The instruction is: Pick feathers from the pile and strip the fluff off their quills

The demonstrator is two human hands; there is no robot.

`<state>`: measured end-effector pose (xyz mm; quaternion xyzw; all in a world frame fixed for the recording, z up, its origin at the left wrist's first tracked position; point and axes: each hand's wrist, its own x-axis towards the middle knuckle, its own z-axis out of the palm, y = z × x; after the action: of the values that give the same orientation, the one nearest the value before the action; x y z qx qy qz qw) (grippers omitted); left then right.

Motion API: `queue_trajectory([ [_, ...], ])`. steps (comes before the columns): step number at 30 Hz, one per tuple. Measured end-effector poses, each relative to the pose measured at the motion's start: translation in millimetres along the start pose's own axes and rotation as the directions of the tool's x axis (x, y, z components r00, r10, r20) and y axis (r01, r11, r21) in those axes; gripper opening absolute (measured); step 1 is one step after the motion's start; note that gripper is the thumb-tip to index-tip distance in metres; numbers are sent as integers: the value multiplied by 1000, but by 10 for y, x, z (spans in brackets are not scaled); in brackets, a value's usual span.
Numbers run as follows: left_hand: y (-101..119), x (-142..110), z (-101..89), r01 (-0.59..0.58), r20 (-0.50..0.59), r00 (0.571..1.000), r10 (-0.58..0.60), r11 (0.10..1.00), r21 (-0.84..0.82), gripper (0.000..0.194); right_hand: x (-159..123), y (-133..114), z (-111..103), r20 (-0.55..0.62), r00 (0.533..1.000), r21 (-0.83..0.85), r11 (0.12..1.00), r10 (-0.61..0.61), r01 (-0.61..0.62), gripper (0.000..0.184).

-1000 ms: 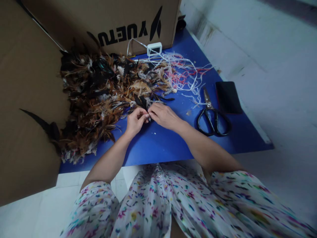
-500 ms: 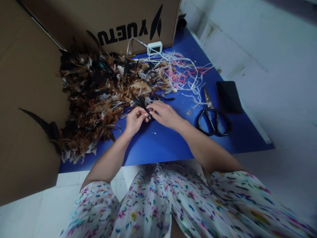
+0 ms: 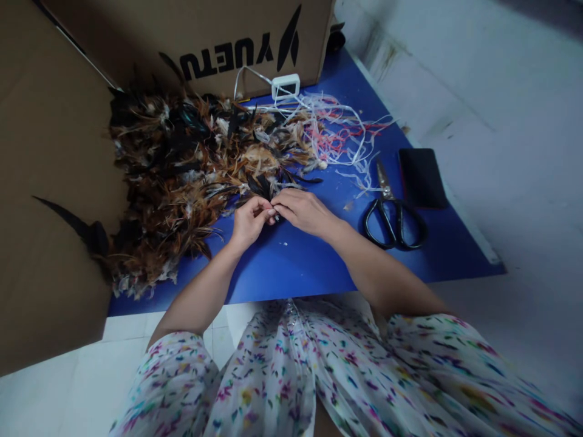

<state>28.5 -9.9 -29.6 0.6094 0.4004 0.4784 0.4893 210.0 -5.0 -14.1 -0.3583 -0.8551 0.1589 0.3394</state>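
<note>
My left hand (image 3: 248, 221) and my right hand (image 3: 301, 211) meet over the blue table (image 3: 300, 267), fingers pinched together on a small bunch of dark feathers (image 3: 263, 187). The bunch sticks up and away from my fingertips. It sits at the near edge of a large heap of brown, black and white feathers (image 3: 182, 176) that covers the left part of the table.
Black-handled scissors (image 3: 392, 213) lie right of my hands, with a dark phone (image 3: 421, 178) beyond them. A tangle of white and red strings (image 3: 337, 136) and a small white device (image 3: 285, 87) lie at the back. Cardboard boxes (image 3: 218, 42) stand behind and to the left.
My hands stay in place, fingers shifting slightly on the dark feather bunch. The view has barely moved.
</note>
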Motion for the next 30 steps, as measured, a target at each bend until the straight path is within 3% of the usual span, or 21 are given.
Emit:
queue_trajectory([
  [7,23,-1,3,21,4,1000,-21,1000,5,29,7,-13,31,-32,999,-30,999,9,-10,18],
  [15,39,7,7,78,-32,996,-83,990,-117,37,11,-24,55,-135,990,-29,999,27,-32,11],
  [25,59,2,-21,300,-14,946,-324,891,-342,44,9,-7,83,-145,980,-222,970,-135,101,17],
  [30,80,22,-7,331,-12,931,-365,859,-391,42,7,-9,83,-175,972,-140,981,-159,135,17],
])
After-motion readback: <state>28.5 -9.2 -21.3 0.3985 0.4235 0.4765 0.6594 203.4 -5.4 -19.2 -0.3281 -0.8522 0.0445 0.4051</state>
